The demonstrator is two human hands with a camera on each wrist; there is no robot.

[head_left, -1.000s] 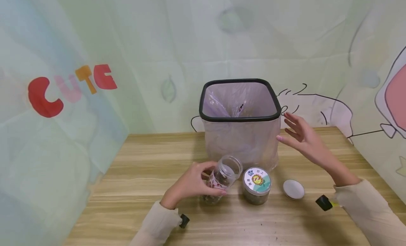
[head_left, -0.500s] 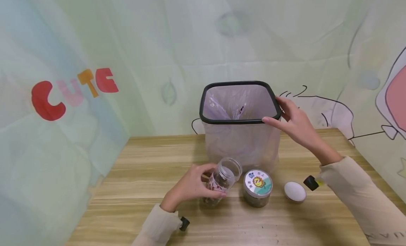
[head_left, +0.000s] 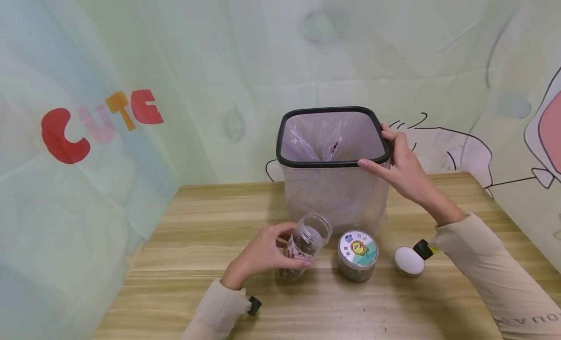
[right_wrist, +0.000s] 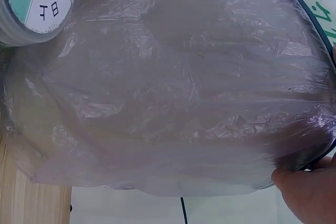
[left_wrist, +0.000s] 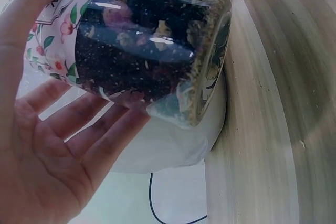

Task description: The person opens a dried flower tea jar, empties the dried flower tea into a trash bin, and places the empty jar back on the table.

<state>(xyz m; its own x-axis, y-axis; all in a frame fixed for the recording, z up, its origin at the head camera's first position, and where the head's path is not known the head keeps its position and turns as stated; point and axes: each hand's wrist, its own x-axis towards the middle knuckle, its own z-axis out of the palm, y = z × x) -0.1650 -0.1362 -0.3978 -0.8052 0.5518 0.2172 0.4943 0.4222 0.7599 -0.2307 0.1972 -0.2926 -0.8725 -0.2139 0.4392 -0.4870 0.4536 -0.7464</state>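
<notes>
A clear jar (head_left: pixel 303 246) with a floral label is held in my left hand (head_left: pixel 262 252), thumb on the near side and fingers round the far side. It leans to the right, its mouth uncovered. In the left wrist view, dark dried bits with pale and pink petals fill the jar's lower part. My right hand (head_left: pixel 407 169) grips the right front corner of a trash bin (head_left: pixel 337 189), its thumb on the dark rim (head_left: pixel 324 163). In the right wrist view, a thin plastic bag (right_wrist: pixel 173 87) covers the bin's outside.
A round container (head_left: pixel 358 256) with a sunflower-printed lid stands between jar and bin's right front. Right of it lies a white round lid (head_left: pixel 409 260). Small dark crumbs (head_left: pixel 364 310) dot the wooden table (head_left: pixel 210 223). A printed cloth backdrop (head_left: pixel 219 62) rises behind.
My right hand has moved left from beside the bin and taken hold of its rim. The left hand and jar have stayed nearly in place.
</notes>
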